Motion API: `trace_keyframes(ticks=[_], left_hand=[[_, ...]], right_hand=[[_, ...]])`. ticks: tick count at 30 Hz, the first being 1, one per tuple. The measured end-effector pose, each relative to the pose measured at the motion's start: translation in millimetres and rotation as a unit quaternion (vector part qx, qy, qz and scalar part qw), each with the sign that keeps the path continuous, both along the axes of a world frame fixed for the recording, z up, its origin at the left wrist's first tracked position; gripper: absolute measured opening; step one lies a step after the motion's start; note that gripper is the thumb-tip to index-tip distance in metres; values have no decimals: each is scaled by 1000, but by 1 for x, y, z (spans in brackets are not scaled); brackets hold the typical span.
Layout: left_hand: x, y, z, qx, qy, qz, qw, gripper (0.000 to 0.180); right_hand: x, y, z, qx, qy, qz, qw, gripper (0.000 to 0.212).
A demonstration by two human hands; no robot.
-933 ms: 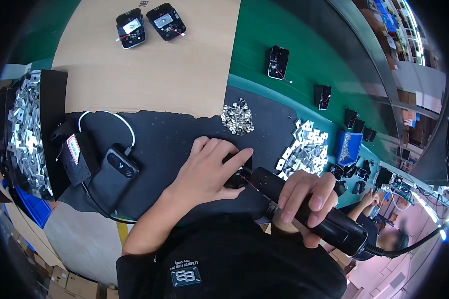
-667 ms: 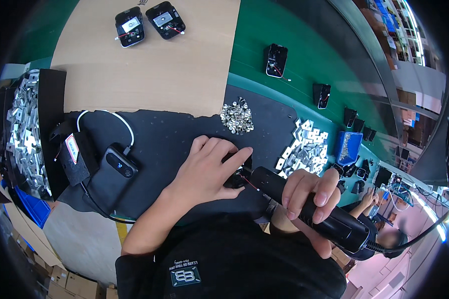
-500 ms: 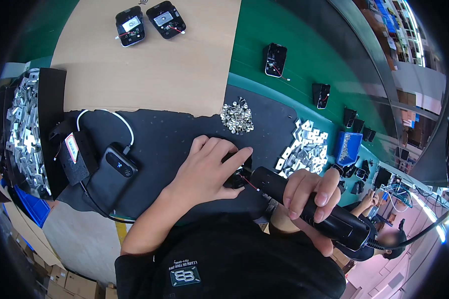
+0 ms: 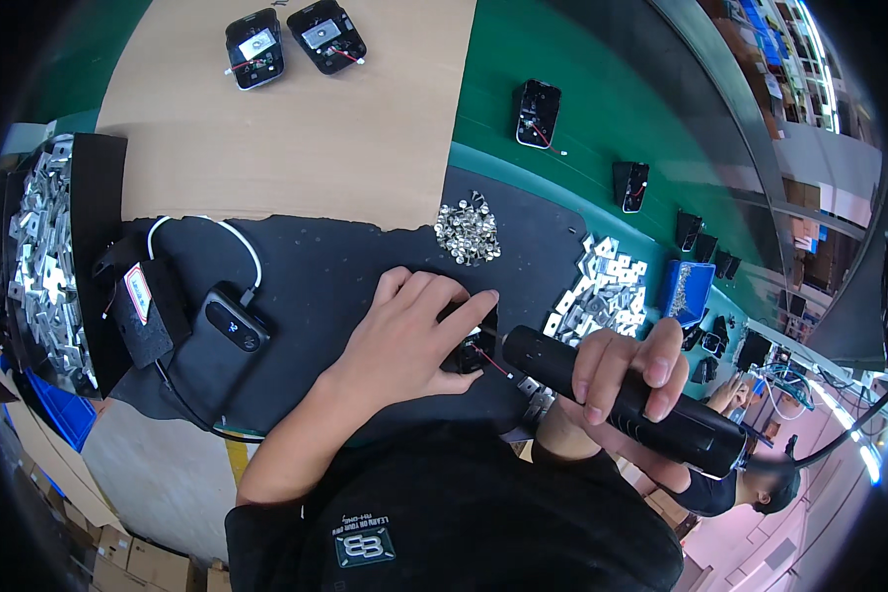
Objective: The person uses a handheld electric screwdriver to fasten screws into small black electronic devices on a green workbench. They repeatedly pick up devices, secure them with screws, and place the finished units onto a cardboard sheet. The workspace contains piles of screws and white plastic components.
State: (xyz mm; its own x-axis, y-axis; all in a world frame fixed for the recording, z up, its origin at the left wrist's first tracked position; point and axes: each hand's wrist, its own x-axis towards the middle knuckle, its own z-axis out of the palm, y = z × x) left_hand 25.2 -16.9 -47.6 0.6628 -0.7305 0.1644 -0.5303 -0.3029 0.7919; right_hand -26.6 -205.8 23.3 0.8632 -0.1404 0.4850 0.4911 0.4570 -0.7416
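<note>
The left hand (image 4: 409, 335) has its fingers clamped on a small black housing (image 4: 479, 360) on the dark mat (image 4: 335, 281), below the heap of screws (image 4: 467, 232); the right hand (image 4: 627, 380) has its fingers wrapped around a corded electric screwdriver (image 4: 543, 357) slanting toward that housing. Whether its tip is seated cannot be told. Good handling calls for a firm pin, a well-aligned tool, and the red wire (image 4: 500, 365) and fingertips clear of the tip.
</note>
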Motion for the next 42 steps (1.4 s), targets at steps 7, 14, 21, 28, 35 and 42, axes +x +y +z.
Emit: trace_keyframes(ticks=[7, 14, 21, 28, 35, 42], left_hand=[[1, 1, -1, 7, 1, -6, 1000, 75], [1, 0, 0, 3, 6, -4, 1000, 76], [2, 0, 1, 0, 0, 2, 1000, 76], [3, -1, 1, -4, 1, 2, 1000, 74], [2, -3, -1, -2, -12, 12, 1000, 76], [2, -4, 1, -4, -1, 13, 1000, 76]], right_hand=[[1, 3, -2, 22, 32, 13, 999, 59], [-1, 1, -2, 21, 18, 2, 1000, 60], [2, 0, 1, 42, 15, 1, 999, 57], [-3, 0, -2, -4, -17, -83, 996, 59], [-6, 9, -1, 25, 5, -65, 998, 54], [-11, -3, -3, 79, -26, 36, 996, 51]])
